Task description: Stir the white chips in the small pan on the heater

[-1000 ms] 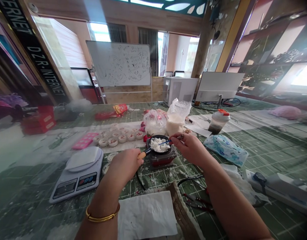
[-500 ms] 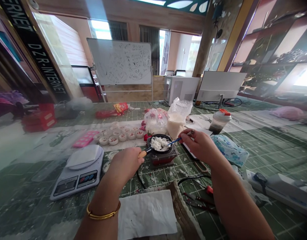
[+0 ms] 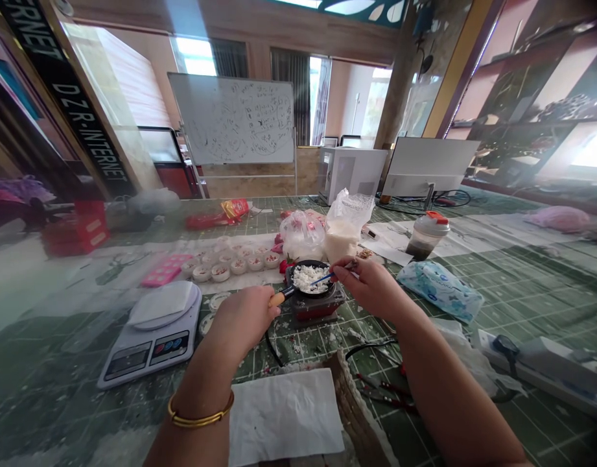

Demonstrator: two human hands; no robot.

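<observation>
A small black pan [image 3: 294, 285] holding white flakes [image 3: 308, 277] sits on a little red burner [image 3: 317, 306] in the middle of the green cutting mat. My left hand [image 3: 244, 318] is closed round the pan's wooden handle [image 3: 277, 299]. My right hand [image 3: 371, 283] pinches a thin blue stick [image 3: 322, 279] whose tip rests in the white flakes. A gold bangle is on my left wrist.
A kitchen scale [image 3: 152, 334] stands at the left, several small filled cups [image 3: 233, 263] behind the pan, plastic bags of white material [image 3: 341, 230], a shaker bottle [image 3: 424, 235], a tissue pack [image 3: 439, 288], a power strip [image 3: 536, 363] at the right, white paper [image 3: 286, 415] near me.
My right hand drew back to the right with the stick half a second ago, then came in again, putting the tip back into the flakes. The left hand stayed on the handle.
</observation>
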